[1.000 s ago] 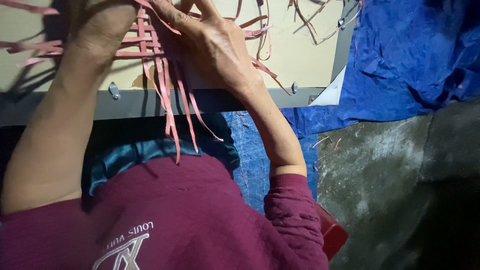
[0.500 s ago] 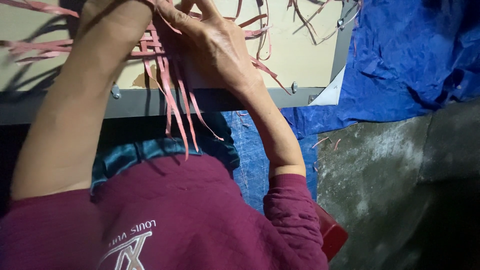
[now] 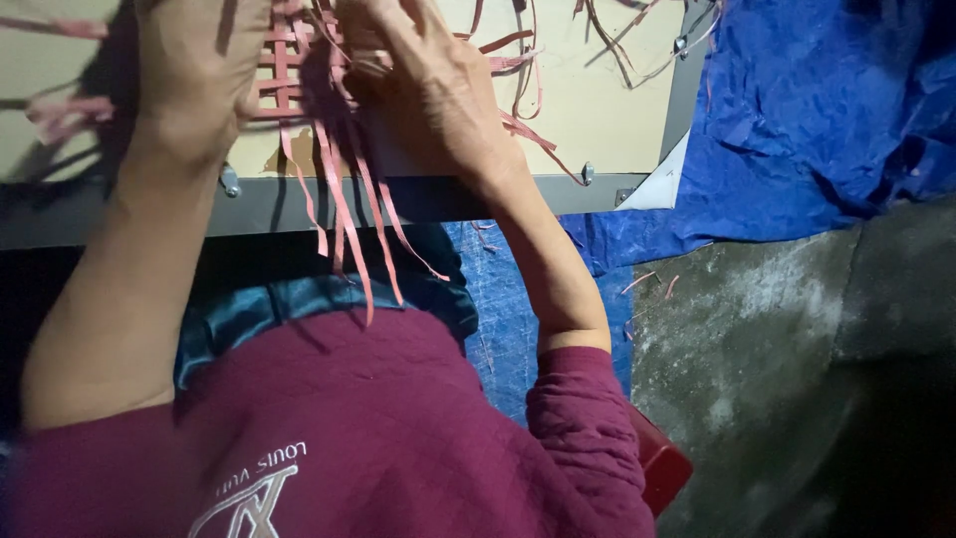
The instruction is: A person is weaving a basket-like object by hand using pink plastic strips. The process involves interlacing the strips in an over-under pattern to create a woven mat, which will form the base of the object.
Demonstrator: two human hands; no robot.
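pink woven strips [image 3: 299, 70], thin flat bands interlaced into a small lattice, lie on a pale beige board with a grey metal edge [image 3: 597, 110], at the top of the view between the two hands. loose ends of the same strips hang over the board's near edge and dangle down toward the person's maroon quilted sweatshirt [image 3: 378, 438].

the left hand [image 3: 194, 75] lies flat, palm down, on the left part of the lattice, fingers stretched forward and pressing the strips to the board. the right hand [image 3: 433, 90] rests on the right part of the weave, fingers bent over the strips; whether it pinches a strip cannot be told, since the fingertips are cut off by the top edge.

more loose pink strips [image 3: 617, 30] lie scattered on the far right part of the board. a crumpled blue tarpaulin [image 3: 817, 110] spreads to the right of the board, above a grey concrete floor [image 3: 777, 379]. a red object [image 3: 662, 463] shows just beside the right elbow.
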